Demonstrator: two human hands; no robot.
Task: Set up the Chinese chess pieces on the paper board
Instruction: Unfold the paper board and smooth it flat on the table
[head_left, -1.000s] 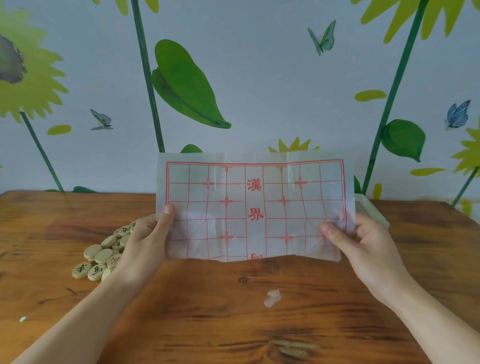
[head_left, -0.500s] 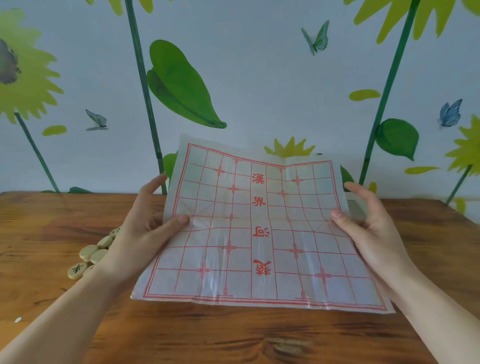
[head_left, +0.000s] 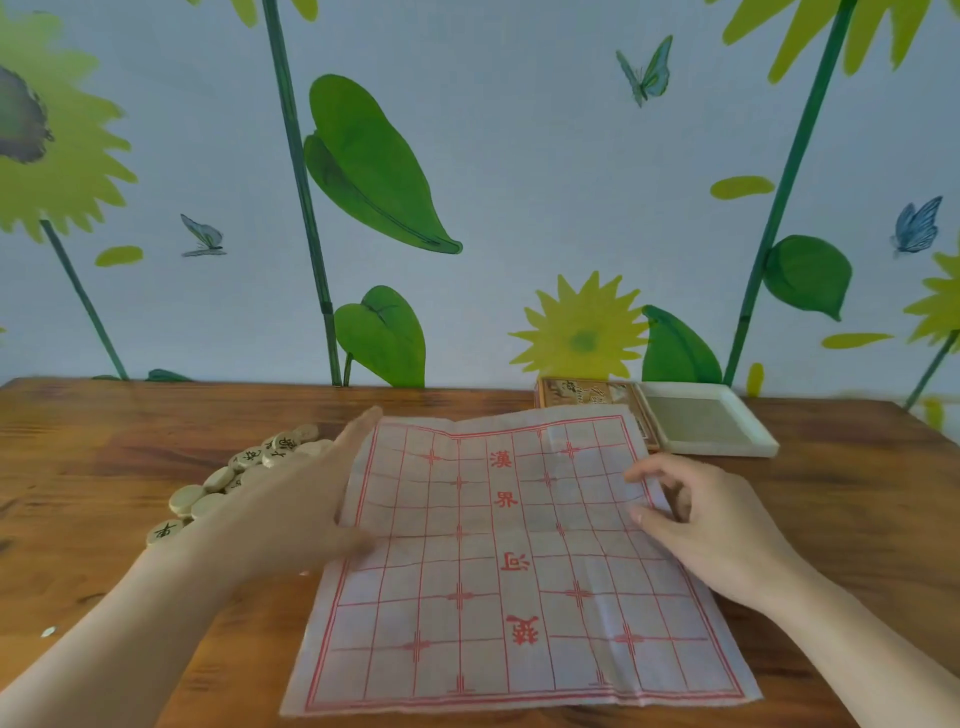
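— None placed yet? 
— Right. Paper board (head_left: 514, 561) lies flat mid-table; pieces (head_left: 234, 480) heaped at its left. 
— Hands? 
— Left hand (head_left: 296, 509) spread open; right hand (head_left: 701, 519) loosely curled, fingertips touching the board's right edge.

Paper board (head_left: 519, 561) unfolded flat on wooden table (head_left: 104, 457), creased, red grid. Left hand (head_left: 301, 499), blurred, fingers straight, over board's 9 o'clock edge. Right hand (head_left: 696, 514) at 3 o'clock edge, fingers loosely curled on paper. Pile of chess pieces (head_left: 228, 483) at 10 o'clock of board, partly behind left hand. Open box (head_left: 701, 421) at 1 o'clock, lid (head_left: 587, 395) beside it.
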